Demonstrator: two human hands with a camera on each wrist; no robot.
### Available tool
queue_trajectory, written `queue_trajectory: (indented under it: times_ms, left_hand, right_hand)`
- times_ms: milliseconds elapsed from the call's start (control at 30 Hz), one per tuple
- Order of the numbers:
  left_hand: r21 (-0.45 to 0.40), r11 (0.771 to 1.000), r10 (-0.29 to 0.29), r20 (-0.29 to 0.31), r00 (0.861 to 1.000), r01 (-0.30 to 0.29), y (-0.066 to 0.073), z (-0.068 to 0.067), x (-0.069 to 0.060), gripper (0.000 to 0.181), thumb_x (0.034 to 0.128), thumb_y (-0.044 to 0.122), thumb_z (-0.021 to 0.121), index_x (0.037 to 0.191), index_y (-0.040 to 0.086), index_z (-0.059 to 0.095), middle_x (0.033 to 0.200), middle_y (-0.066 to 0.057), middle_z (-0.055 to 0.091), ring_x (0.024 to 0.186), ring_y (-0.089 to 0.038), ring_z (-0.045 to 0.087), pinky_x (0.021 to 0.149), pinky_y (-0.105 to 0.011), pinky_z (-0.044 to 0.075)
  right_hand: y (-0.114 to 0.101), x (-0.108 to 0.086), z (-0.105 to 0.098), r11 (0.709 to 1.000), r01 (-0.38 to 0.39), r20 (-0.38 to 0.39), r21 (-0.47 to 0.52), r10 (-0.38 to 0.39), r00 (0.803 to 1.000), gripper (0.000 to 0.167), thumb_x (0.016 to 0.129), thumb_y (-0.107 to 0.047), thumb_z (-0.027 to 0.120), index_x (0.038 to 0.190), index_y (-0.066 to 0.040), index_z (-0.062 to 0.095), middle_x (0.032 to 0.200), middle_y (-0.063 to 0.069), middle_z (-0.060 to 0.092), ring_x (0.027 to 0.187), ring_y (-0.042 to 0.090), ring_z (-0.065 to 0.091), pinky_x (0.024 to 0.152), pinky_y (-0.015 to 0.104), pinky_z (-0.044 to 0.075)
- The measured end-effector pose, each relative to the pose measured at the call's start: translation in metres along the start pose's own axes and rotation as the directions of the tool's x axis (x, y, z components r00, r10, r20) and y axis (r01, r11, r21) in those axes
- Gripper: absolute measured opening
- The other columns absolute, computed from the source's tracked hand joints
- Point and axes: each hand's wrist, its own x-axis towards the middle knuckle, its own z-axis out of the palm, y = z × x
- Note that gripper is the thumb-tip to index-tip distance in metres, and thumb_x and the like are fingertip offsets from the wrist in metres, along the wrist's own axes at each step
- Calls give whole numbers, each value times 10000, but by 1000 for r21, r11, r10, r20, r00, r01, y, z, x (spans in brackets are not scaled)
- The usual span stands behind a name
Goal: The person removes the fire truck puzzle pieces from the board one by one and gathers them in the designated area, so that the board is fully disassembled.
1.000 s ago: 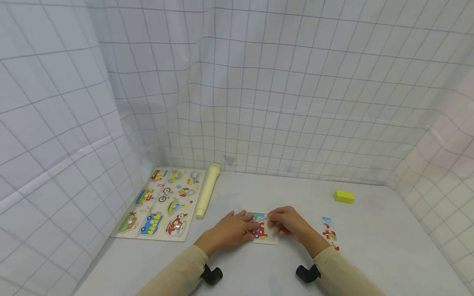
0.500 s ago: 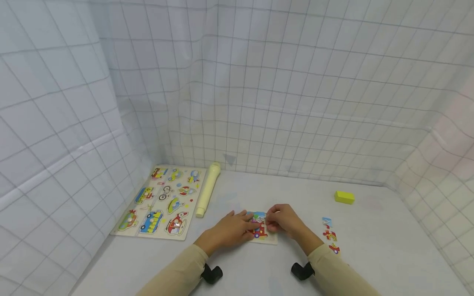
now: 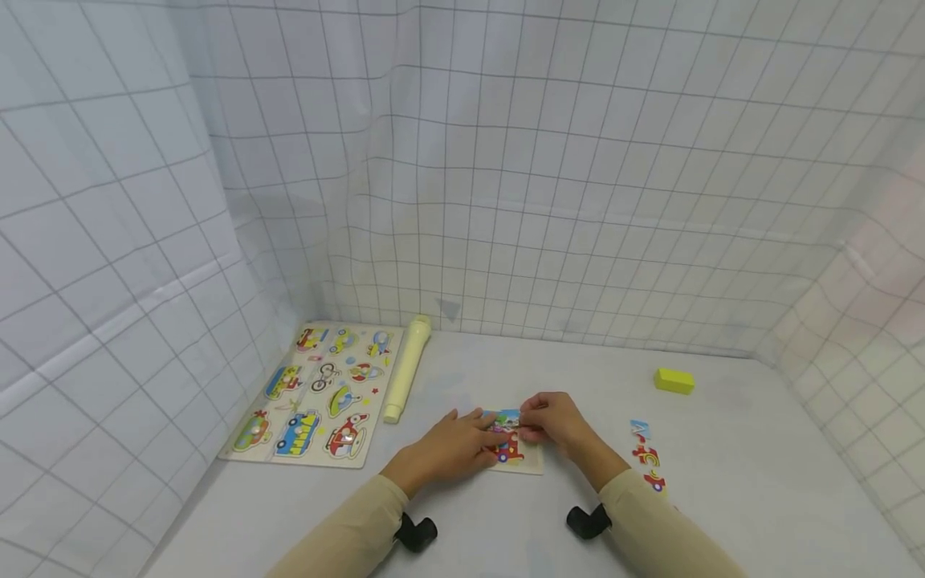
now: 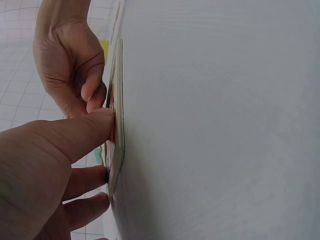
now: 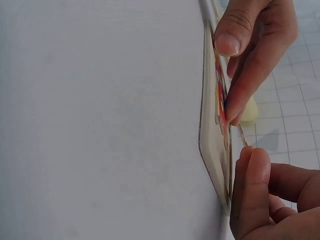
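Observation:
A small puzzle board (image 3: 533, 460) with a colourful vehicle picture lies flat on the table. Across its left part rests the left hand (image 3: 442, 454), fingers spread and touching board and picture; in the left wrist view its thumb (image 4: 92, 131) lies on the near side. At the board's upper right, the right hand (image 3: 560, 421) pinches a thin puzzle piece (image 5: 243, 135) between thumb and fingers, seen edge-on and tilted in the right wrist view. The fingers hide most of that piece. Several loose pieces (image 3: 646, 457) lie in a column right of the right hand.
A large vehicle puzzle board (image 3: 303, 401) lies at the left, beside a pale yellow cylinder (image 3: 407, 371). A yellow block (image 3: 674, 381) sits at the back right. Grid-patterned curtains (image 3: 506, 201) stand behind and at both sides of the table (image 3: 759, 449).
The right hand has moved slightly left and away from the body, closer over the board's upper right, uncovering more of the loose pieces. The left hand has stayed in place.

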Motion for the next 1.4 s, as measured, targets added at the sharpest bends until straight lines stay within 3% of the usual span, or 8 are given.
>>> queue_trajectory:
  times_ms: [167,467,600,767,1133,1400]
  left_hand:
    - [-3,1000,0,-2,1000,0,0,0,-1,411,1034,399,578,1438,329,603,1575,-46,462,1484,-307,387,1148,-631,326]
    - [4,1000,3,-15,1000,-3,0,-1,-5,423,1034,397,582,1453,340,583,1589,-41,443,1491,-287,379,1165,-614,312]
    - [12,1000,0,-9,1000,0,0,-2,-5,423,1032,391,583,1452,338,586,1575,-32,466,1488,-291,385,1160,-617,319]
    - [11,1000,1,-4,1000,-1,0,-4,-4,414,1032,381,578,1444,336,595,1569,-31,475,1488,-290,386,1160,-616,318]
    - [3,1000,-3,-4,1000,3,0,-2,-2,407,1027,380,587,1430,333,610,1563,-30,484,1487,-283,388,1159,-616,319]
    - [19,1000,-1,4,1000,1,1,-2,-2,417,1022,387,599,1435,328,606,1562,-32,484,1488,-284,388,1158,-610,327]
  right_hand:
    - [-1,-8,-27,999,-6,-31,-35,5,999,161,953,16,648,1077,117,632,853,95,665,700,123,658,626,231,576]
    - [-1,-30,-122,992,-69,-63,-109,62,996,229,985,-25,637,1157,120,593,898,78,670,756,123,661,676,235,586]
    - [4,-35,-145,987,-108,-66,-121,101,993,226,997,-49,634,1159,103,595,898,75,683,747,130,662,681,237,590]
    - [9,-36,-153,984,-102,-56,-149,94,994,222,996,-61,642,1138,105,603,875,72,686,706,122,654,665,232,589]
    - [12,-40,-151,959,-57,-74,-279,37,997,212,1003,-58,622,1123,115,607,844,74,645,670,142,608,614,246,561]
    - [13,-40,-149,955,-46,-91,-293,20,996,212,1010,-65,607,1132,110,612,823,79,614,666,152,586,602,250,546]
